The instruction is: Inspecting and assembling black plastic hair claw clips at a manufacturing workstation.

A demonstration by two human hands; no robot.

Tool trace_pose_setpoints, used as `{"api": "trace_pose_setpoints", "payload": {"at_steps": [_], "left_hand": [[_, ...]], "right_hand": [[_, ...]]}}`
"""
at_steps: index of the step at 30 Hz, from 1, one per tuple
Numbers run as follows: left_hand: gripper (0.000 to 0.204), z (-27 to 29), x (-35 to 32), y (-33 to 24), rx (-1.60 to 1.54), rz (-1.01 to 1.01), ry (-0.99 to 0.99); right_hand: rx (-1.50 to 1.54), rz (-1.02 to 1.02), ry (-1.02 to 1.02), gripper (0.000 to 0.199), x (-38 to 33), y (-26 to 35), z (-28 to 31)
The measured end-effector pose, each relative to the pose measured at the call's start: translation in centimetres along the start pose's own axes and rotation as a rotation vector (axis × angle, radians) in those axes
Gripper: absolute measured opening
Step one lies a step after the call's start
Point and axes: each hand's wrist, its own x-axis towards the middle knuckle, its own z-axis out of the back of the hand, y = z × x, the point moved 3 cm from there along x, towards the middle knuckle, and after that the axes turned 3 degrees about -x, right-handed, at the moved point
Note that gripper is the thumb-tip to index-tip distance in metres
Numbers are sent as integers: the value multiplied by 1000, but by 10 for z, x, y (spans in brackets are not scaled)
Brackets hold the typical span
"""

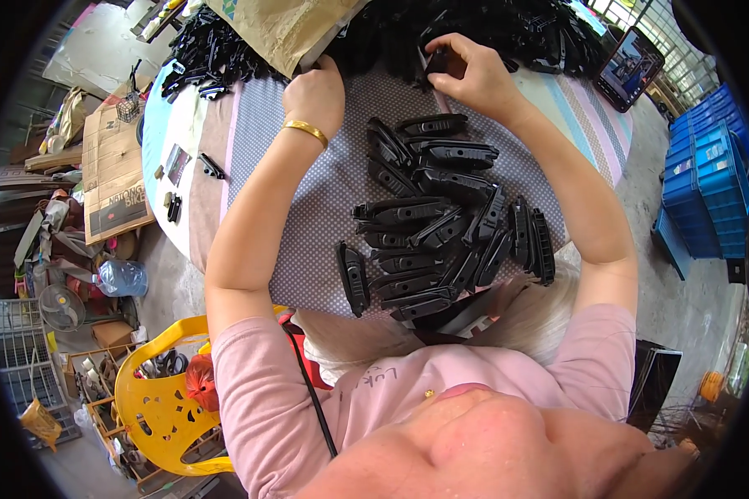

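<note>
My left hand is at the far side of the table, its fingers curled in beside the lower edge of a brown paper bag. What those fingers hold, if anything, is hidden. To its right, my right hand has thumb and forefinger bent round a small black plastic piece, at the near edge of a large heap of black plastic parts. Between my forearms lies a loose pile of long, ribbed black plastic parts, several overlapping. One such part lies at the pile's left end.
A patterned cloth covers the round table. A phone stands at its right edge. Small black pieces lie on the left. Around it are a yellow chair, blue crates, a cardboard sheet and a water bottle.
</note>
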Motion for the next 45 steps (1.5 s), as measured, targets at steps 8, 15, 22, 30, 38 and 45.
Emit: {"api": "trace_pose_setpoints", "payload": {"at_steps": [8,15,22,30,38,45], "left_hand": [[44,29,-17,-14,-846,-163,73],[40,12,-10,-28,-1979,-83,318],[31,17,-14,-28,-1489,-81,-127],[31,24,-16,-28,-1639,-83,-63],[31,33,-15,-27,-1611,-250,-38],[31,38,-15,-27,-1607,-294,-65]], "right_hand": [[437,-112,5,31,0,11,5],[567,-95,-13,31,-3,18,-1],[276,-113,-17,29,-10,29,-5],[-141,364,-238,28,-11,43,6],[163,-115,206,39,-1,27,5],[10,-30,79,34,-5,33,10]]}}
